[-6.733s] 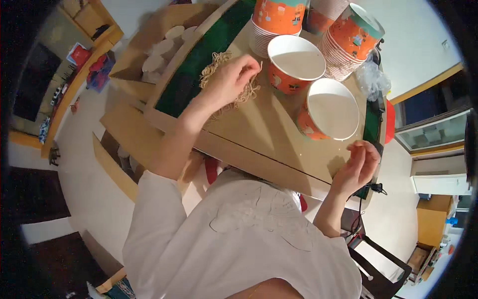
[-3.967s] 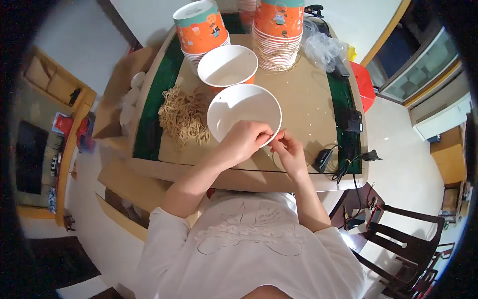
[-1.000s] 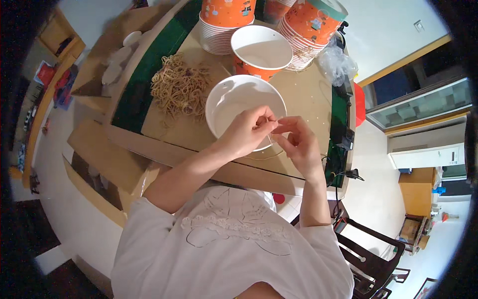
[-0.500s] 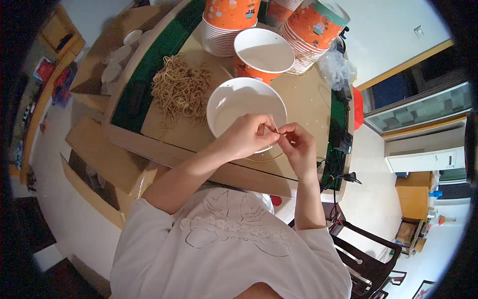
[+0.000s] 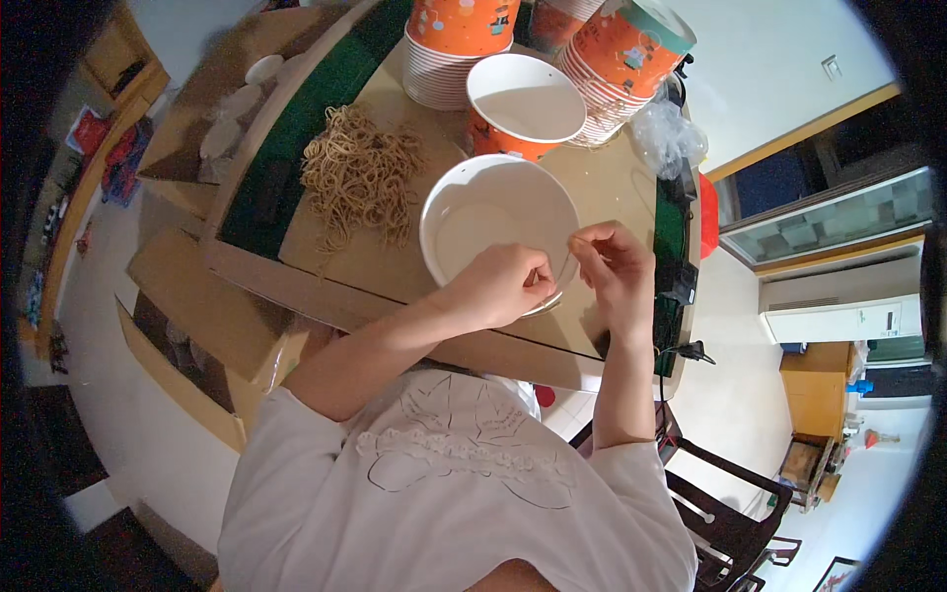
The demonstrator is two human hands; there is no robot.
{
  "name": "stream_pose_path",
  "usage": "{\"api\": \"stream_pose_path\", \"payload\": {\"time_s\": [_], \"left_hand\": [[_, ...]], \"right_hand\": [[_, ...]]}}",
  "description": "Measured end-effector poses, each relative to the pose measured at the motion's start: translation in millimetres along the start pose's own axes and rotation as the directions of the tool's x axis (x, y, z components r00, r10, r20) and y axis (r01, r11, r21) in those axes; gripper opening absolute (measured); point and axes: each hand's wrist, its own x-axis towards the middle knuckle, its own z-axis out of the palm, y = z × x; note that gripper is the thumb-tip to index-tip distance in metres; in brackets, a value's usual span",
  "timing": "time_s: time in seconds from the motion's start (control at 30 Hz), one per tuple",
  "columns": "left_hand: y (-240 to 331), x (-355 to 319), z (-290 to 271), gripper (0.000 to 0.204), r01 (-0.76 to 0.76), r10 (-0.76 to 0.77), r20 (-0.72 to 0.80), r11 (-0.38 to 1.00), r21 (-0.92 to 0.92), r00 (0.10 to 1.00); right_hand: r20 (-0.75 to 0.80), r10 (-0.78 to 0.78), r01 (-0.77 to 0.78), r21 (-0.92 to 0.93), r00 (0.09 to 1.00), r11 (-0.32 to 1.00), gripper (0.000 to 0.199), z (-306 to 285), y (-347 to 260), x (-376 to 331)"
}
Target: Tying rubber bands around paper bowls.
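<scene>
A white-lined paper bucket (image 5: 483, 212) stands before me on the cardboard, its mouth facing up. At its near rim my left hand (image 5: 498, 284) is closed, fingers curled in a pinch. To the right of the rim my right hand (image 5: 614, 268) is closed too, thumb and forefinger pressed together. A thin tan cord is pinched between them; little of it shows, and my fingers hide its ends. Left of the bucket lies a tangled pile of tan cord (image 5: 360, 178).
Behind stands another white-lined paper bucket (image 5: 528, 99), with stacks of orange buckets (image 5: 459, 69) at the back. A clear plastic bag (image 5: 669, 138) sits at the right, near black cables (image 5: 681, 281). Open cardboard boxes (image 5: 202, 316) are on the floor left; a dark chair (image 5: 725, 493) stands right.
My hands, which met over the bucket's near rim, have drawn apart: the right moved right, the left slightly down. The bucket has shifted slightly right.
</scene>
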Motion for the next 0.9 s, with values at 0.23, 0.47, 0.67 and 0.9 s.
{"api": "stream_pose_path", "payload": {"time_s": [0.23,0.47,0.67,0.9], "left_hand": [[4,5,-18,0.008,-0.095,0.115,0.052,0.951,-0.296,0.992],[-5,0,-27,0.028,-0.238,0.291,-0.088,0.895,0.377,0.953],[1,2,-24,0.025,-0.274,0.283,0.050,0.846,0.458,0.958],[8,5,-21,0.006,-0.257,0.298,0.046,0.722,0.642,0.953]], "right_hand": [[0.103,0.082,-0.061,-0.196,0.991,0.979,0.006,-5,10,2],[0.132,0.074,-0.059,-0.117,0.989,0.991,0.005,-2,16,4],[0.155,-0.038,0.054,-0.100,0.987,0.993,0.005,-1,29,5],[0.128,0.073,-0.041,-0.238,0.989,0.970,0.004,2,22,-3]]}}
